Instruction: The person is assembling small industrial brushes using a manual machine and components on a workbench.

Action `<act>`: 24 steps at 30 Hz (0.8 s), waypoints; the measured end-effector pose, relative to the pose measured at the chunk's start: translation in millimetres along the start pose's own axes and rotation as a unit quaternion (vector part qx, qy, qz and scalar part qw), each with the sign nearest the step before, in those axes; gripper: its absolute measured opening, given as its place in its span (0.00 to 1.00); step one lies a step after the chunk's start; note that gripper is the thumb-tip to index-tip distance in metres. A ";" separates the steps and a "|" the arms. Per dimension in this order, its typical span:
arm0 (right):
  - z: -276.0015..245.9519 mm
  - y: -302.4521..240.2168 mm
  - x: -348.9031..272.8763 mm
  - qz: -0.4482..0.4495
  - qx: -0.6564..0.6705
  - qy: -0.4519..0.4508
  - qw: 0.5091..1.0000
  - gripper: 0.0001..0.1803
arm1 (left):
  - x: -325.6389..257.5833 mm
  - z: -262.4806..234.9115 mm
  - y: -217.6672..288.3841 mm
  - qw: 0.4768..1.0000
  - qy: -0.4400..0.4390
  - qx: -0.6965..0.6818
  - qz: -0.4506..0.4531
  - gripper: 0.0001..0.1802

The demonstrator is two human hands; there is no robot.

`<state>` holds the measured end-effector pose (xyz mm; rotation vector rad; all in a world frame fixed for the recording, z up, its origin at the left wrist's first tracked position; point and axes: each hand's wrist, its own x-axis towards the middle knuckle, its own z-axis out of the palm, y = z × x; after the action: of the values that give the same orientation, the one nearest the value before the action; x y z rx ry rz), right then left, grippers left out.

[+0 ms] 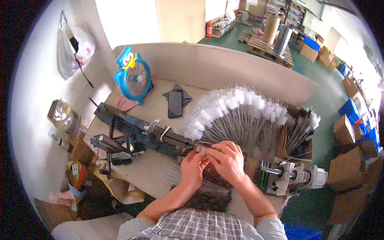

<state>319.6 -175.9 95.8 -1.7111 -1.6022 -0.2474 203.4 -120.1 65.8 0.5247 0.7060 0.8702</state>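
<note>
My left hand [192, 168] and my right hand [227, 159] meet at the middle of a long dark metal machine [136, 134] lying across the bench. Both pinch a small pale piece [201, 149] at the machine's clamp. Just beyond my fingers a fan of thin wire brushes with white fluffy tips [236, 114] spreads out upward and to the right. A dark bundle of more wires [208, 192] lies under my wrists.
A cardboard box of more brushes [302, 130] sits at the right, with a grey motor unit [294, 176] below it. A blue bird-shaped fan [134, 76], a black phone [175, 104] and a jar [63, 116] stand at the left. A low partition [224, 64] backs the bench.
</note>
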 end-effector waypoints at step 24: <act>8.8 -16.3 1.4 0.024 -0.001 -0.021 0.999 0.14 | 2.6 -5.4 -1.1 0.999 0.003 -0.053 -0.004 0.07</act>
<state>301.9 -170.6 97.0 -1.7644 -1.5899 -0.1915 201.2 -117.8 60.6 0.4242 0.6626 0.8971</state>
